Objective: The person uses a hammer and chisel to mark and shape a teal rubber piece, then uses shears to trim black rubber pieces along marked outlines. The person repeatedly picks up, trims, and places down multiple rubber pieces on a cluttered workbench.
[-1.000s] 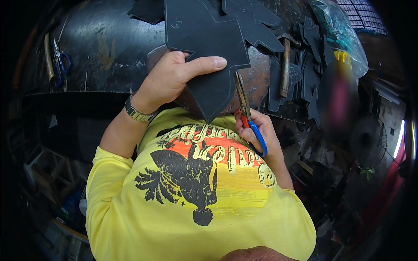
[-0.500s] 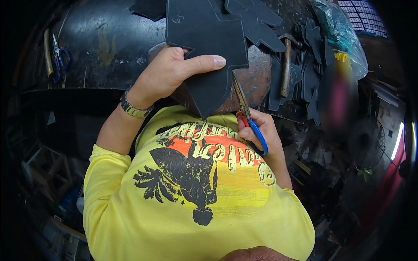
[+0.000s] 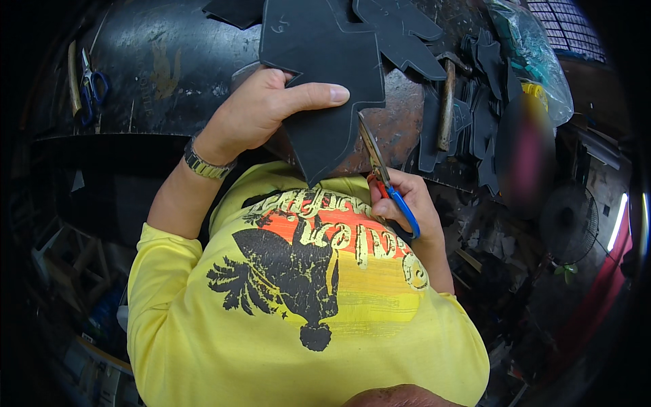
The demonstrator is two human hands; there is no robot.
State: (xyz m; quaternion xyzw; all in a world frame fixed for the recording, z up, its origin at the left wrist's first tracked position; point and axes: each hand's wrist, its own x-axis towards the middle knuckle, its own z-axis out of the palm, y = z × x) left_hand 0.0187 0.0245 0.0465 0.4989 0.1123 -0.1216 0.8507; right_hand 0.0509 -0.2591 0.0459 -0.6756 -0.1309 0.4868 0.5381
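pinching black sheet (image 3: 332, 57) from left side: left hand (image 3: 261, 112); right hand (image 3: 415, 201) clasping scissors (image 3: 378, 163) alongside.

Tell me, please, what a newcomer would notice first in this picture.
Likely the yellow printed shirt, which fills the lower middle. Above it, the left hand holds a black sheet; lower right of it, the right hand holds scissors with red and blue handles. Further right, a wooden-handled hammer lies by black pieces.

1. Scuffed black worktable (image 3: 196, 74).
2. Left: 1 pair of blue-handled scissors (image 3: 87, 87) beside 1 wooden handle (image 3: 74, 78).
3. Right: 1 wooden-handled hammer (image 3: 446, 105) beside black cut-out pieces (image 3: 484, 102).
4. Far right: clear plastic bag (image 3: 532, 61), apparently resting there.
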